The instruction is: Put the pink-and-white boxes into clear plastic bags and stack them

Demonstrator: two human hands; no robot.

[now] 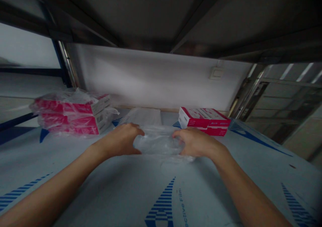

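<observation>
A clear, plastic-wrapped package point(158, 143) lies between my two hands on the shelf surface; its contents are see-through and too blurred to name. My left hand point(127, 139) grips its left end, the thumb low at the front and the fingers curled over the top. At the opposite end my right hand point(195, 141) holds it in the same way, with loose film sticking out below the palm. Behind the package a flat, whitish plastic-wrapped pack point(143, 115) rests near the wall.
Pink-and-white boxes in a clear bag point(83, 118) are stacked at the left. More pink-and-white boxes point(207, 119) stand at the right. The film-covered shelf point(120, 193) has a dark metal shelf point(151, 15) low overhead. Metal posts point(67, 64) flank the space, and a white wall point(151, 76) closes it.
</observation>
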